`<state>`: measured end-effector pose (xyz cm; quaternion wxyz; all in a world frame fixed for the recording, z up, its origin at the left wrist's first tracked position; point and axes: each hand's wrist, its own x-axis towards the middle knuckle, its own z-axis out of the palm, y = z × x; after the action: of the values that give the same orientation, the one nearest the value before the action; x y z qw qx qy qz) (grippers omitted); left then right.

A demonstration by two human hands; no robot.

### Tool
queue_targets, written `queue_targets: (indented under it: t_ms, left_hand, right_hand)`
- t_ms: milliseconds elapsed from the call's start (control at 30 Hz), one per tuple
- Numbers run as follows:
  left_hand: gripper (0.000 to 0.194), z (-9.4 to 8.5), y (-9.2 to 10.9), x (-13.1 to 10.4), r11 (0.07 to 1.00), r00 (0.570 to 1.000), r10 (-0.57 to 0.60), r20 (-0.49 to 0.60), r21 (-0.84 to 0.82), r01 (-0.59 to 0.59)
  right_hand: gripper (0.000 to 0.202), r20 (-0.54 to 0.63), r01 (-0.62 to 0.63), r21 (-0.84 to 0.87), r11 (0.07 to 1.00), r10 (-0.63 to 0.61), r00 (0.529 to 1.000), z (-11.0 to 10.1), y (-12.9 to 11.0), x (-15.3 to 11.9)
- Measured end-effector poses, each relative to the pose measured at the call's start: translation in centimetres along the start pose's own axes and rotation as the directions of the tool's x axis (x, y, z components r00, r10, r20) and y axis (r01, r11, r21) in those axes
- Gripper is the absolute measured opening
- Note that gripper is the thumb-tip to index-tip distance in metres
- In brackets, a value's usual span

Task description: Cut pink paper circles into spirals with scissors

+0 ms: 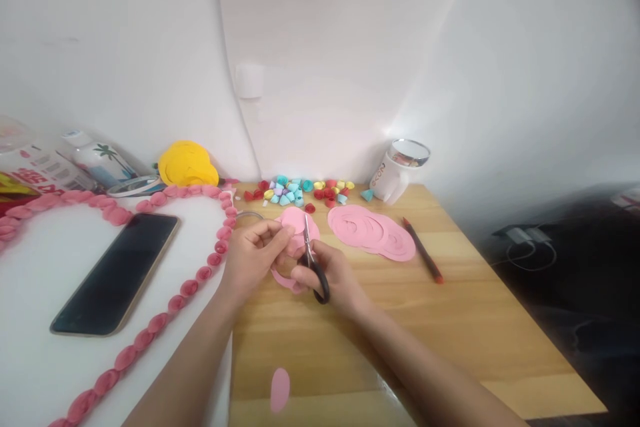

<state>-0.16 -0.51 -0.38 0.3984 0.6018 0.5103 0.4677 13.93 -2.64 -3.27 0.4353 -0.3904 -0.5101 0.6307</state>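
Wooden table (475, 320), lower centre-right; paper curls (285, 199) mid-frame; white mug (387, 180), pink spirals (345, 227), pen (423, 251) right of centre; pink oval (280, 390), bottom centre.

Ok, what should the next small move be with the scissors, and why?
Probably open the scissors slightly for a small snip: the blades look nearly together, the right hand grips the handles, and the left hand pinches pink paper close beside the blades.
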Motion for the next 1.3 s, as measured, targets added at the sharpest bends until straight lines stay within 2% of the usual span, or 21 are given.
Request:
queue_targets:
  t_ms: [333, 533, 700, 967, 1300]
  left_hand:
    - [0.021, 0.03, 0.16, 0.00, 0.996, 1.000, 0.005, -0.021, -0.091, -0.007]
    - [0.022, 0.41, 0.20, -0.18, 1.000, 0.999, 0.021, -0.025, 0.021, -0.020]
    - [0.027, 0.52, 0.32, -0.25, 0.999, 1.000, -0.013, 0.005, 0.029, 0.013]
    - [0.026, 0.59, 0.33, -0.54, 0.996, 0.999, -0.041, 0.016, 0.073, 0.040]
    - [0.020, 0.31, 0.08, -0.26, 1.000, 1.000, -0.004, 0.009, 0.000, 0.004]
  right_hand:
    - [0.044, 0.010, 0.017, -0.006, 1.000, -0.017, 1.000, 0.04, 0.10, -0.01]
    - [0.044, 0.022, 0.033, -0.003, 0.999, -0.033, 0.999, 0.15, 0.21, 0.03]
    - [0.043, 0.051, 0.032, 0.044, 0.998, -0.035, 0.998, 0.19, 0.27, 0.03]
    - [0.042, -0.030, 0.146, -0.015, 0.989, -0.147, 0.989, 0.29, -0.08, 0.12]
    - [0.041, 0.013, 0.069, 0.012, 0.998, -0.069, 0.998, 0.11, 0.09, 0.01]
